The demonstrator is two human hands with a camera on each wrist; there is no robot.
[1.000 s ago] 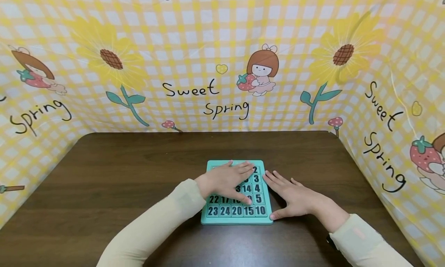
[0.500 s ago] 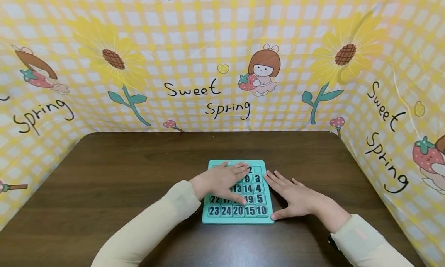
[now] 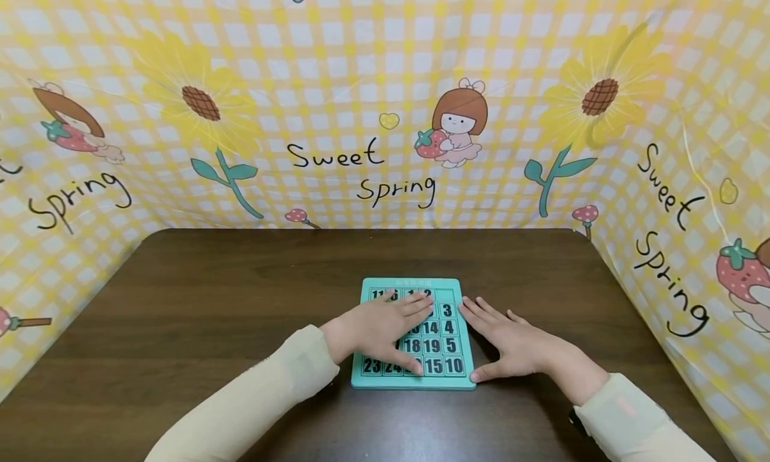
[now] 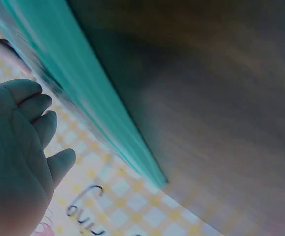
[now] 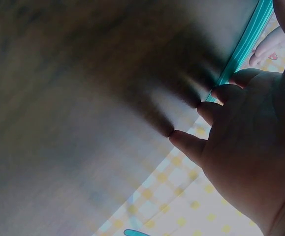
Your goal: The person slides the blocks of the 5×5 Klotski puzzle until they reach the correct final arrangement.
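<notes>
A teal sliding number puzzle (image 3: pixel 415 384) lies flat on the table, numbered tiles facing up. My left hand (image 3: pixel 377 327) spreads over its left and middle tiles, fingers straight and hiding several of them. The middle fingertips come right to the tile numbered 2 (image 3: pixel 428 293). To the right of that tile, the top right corner slot (image 3: pixel 445 295) holds no tile. Along the right edge stands my right hand (image 3: pixel 514 345), fingertips and thumb at the frame. From below, the left wrist view shows the left palm (image 4: pixel 14 147) over the puzzle's edge. In the right wrist view, straight fingers (image 5: pixel 189 146) reach down to the table.
The dark wooden table (image 3: pixel 240 275) extends around the puzzle on all sides. A yellow checked cloth (image 3: pixel 337 61) with printed flowers and lettering hangs behind it and along both sides.
The 2 tile has slid left out of the top right corner, leaving a gap there. My left hand has drawn left and then nearer to me. The right hand stays at the edge.
</notes>
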